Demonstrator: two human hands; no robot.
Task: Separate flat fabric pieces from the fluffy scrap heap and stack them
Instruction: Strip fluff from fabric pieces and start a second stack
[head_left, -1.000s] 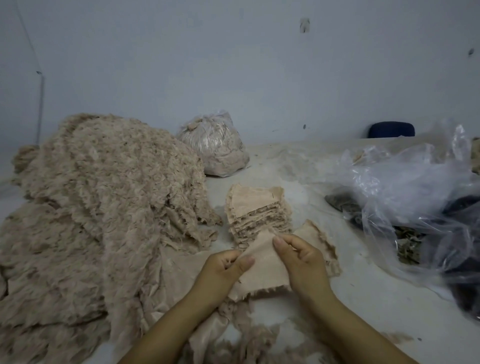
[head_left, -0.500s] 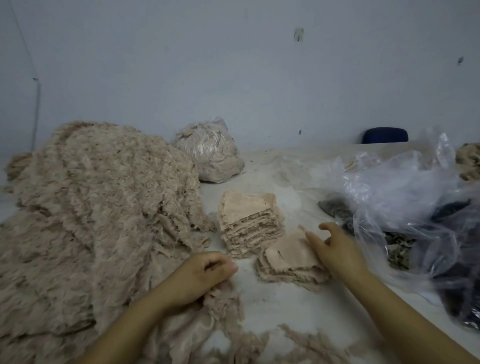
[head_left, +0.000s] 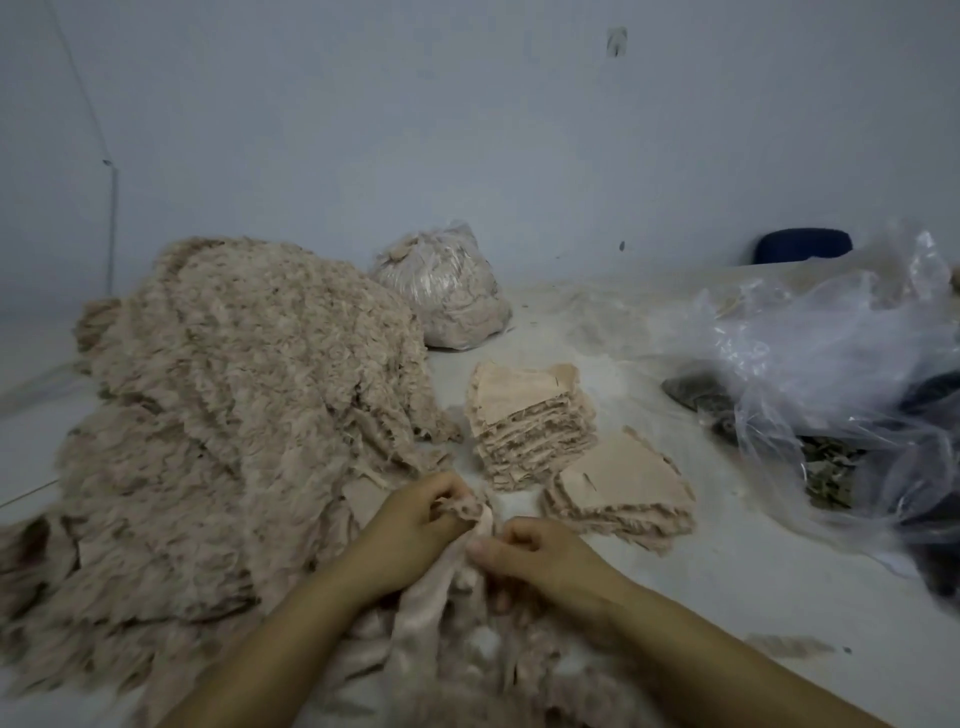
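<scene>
A big beige fluffy scrap heap (head_left: 223, 415) covers the left of the table. A tall stack of flat fabric pieces (head_left: 530, 421) stands in the middle, and a lower stack (head_left: 621, 491) lies just right and in front of it. My left hand (head_left: 415, 530) and my right hand (head_left: 540, 561) meet at the front of the heap. Both pinch the same beige fabric piece (head_left: 480, 517), whose smooth length hangs down between my wrists.
A clear bag stuffed with beige fibre (head_left: 447, 291) sits behind the heap. Crumpled clear plastic bags (head_left: 841, 374) with dark scraps fill the right side. A dark blue object (head_left: 802, 247) stands at the far right by the wall. Loose fluffy scraps (head_left: 789, 647) lie on the table (head_left: 727, 571).
My right hand left the lower stack, where it had laid a flat piece, and came back left. Both hands now pinch a new piece at the heap's front edge.
</scene>
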